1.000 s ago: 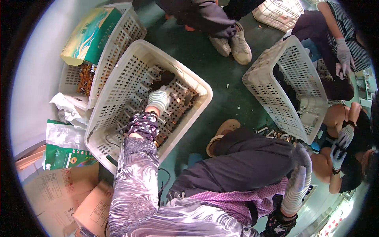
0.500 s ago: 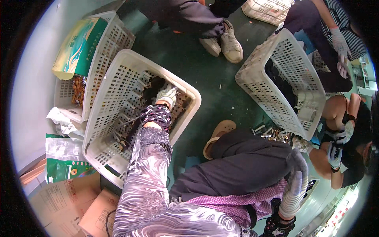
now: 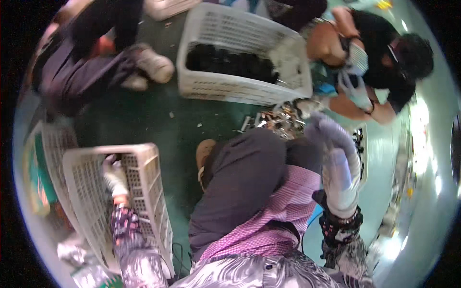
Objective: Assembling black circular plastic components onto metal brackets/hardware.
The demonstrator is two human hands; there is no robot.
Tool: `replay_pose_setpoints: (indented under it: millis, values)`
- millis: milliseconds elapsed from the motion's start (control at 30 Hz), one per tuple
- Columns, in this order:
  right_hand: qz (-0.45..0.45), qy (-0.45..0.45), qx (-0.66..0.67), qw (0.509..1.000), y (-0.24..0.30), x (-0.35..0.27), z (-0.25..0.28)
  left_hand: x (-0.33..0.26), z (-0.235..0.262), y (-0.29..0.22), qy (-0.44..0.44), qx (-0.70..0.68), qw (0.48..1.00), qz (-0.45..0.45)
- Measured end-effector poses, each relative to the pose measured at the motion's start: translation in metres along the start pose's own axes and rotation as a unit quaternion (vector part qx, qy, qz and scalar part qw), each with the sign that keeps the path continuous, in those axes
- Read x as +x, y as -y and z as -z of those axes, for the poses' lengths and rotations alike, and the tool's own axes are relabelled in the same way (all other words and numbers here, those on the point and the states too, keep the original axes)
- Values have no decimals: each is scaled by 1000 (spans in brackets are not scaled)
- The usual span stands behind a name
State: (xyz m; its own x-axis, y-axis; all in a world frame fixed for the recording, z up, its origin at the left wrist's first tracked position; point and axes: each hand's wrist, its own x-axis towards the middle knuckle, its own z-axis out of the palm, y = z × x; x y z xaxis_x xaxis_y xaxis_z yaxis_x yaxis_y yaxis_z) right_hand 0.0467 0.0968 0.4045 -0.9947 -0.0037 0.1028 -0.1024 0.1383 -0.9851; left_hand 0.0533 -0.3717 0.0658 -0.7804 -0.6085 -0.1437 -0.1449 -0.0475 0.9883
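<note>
My left hand (image 3: 114,178), in a whitish work glove, is inside a white perforated plastic crate (image 3: 150,165) at the left. Its fingers look closed around a small dark piece (image 3: 112,158), too blurred to name. My right hand (image 3: 340,165), in a striped light glove, is raised beside my right knee. Motion smears its fingers, and a bluish smooth patch shows along it, so I cannot make out whether it holds anything. Dark trousers (image 3: 240,173) cover my bent legs between the two hands.
A larger white crate (image 3: 225,84) with black material stands ahead, with a pile of small metallic and coloured parts (image 3: 283,122) beside it. A co-worker in black (image 3: 374,48) with gloved hands crouches at the right. Another person's shoe (image 3: 156,66) rests on the green floor at the far left.
The view has swung right, so the crates appear further left. My left hand has risen off the crate's dark contents, towards its rim. My right hand stays near the knee.
</note>
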Motion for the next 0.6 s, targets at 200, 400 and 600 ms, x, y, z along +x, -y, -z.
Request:
replay_pose_setpoints:
  millis: [200,400,600]
  values:
    - [-22,-154,-33,987,5,1,68,-69,-70,-148,26,120,958,-259]
    - [-92,-135,-55,985,-25,3,131,-101,-200,-237,185,251,830,-462]
    - [-208,-122,-22,970,-97,-12,174,-91,-333,-202,395,428,671,-460]
